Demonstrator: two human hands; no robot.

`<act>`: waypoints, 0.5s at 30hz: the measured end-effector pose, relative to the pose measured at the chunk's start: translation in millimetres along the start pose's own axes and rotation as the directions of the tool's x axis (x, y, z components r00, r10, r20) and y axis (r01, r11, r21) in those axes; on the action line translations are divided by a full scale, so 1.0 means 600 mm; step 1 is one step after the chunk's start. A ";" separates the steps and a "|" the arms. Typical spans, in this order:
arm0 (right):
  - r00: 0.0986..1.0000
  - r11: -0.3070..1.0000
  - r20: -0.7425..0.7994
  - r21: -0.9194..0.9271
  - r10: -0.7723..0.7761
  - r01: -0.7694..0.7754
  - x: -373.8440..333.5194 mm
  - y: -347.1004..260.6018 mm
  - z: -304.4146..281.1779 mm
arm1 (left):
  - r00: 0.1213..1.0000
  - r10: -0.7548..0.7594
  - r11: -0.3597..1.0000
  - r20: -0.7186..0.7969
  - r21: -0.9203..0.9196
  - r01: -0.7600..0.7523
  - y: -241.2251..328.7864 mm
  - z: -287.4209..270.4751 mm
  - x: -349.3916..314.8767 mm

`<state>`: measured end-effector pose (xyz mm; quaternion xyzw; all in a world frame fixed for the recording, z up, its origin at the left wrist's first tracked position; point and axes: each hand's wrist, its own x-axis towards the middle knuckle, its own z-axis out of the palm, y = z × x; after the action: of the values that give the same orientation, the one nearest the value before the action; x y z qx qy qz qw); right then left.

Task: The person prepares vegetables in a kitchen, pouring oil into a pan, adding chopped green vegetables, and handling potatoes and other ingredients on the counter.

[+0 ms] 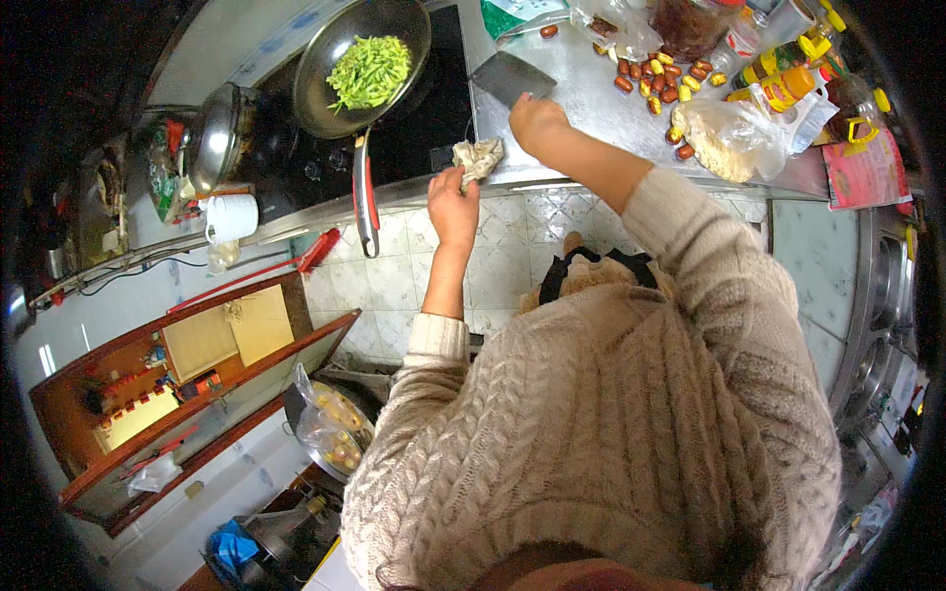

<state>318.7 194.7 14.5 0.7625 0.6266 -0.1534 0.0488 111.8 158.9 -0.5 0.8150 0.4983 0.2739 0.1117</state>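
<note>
My right hand (539,126) is closed round the handle of a cleaver (510,77), whose broad dark blade lies over the steel counter. At the front edge, where cooktop and counter meet, my left hand (454,205) has its fingers on a crumpled, pale cloth (478,158). Left of the cloth, a wok (313,94) with a long red and black handle (365,192) sits on the black cooktop (439,98). Chopped green vegetables (370,73) lie in the wok. The handle sticks out past the cooktop's front edge.
Several brown and gold wrapped pieces (658,81) are scattered on the counter (591,103). Bottles (788,89) and a clear bag (724,143) crowd its right end. A lidded pot (222,138) and a white paper roll (232,218) stand left of the wok.
</note>
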 end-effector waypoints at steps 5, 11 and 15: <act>0.997 0.919 0.032 0.388 0.065 -0.073 0.020 0.021 -0.005 | 1.000 -0.001 1.000 -0.010 -0.018 0.001 0.014 0.030 0.034; 0.991 0.991 -0.057 0.058 -0.121 0.124 -0.158 0.081 0.064 | 0.991 0.000 1.000 -0.136 -0.031 -0.004 0.021 0.060 0.117; 0.980 0.990 -0.171 0.078 -0.099 0.114 -0.200 0.143 0.096 | 0.993 0.083 0.996 -0.082 0.034 -0.080 0.025 0.116 0.229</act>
<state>371.7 48.3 -14.7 0.7395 0.6611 -0.1187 -0.0458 210.1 278.2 -4.9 0.8241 0.4730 0.3043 0.0672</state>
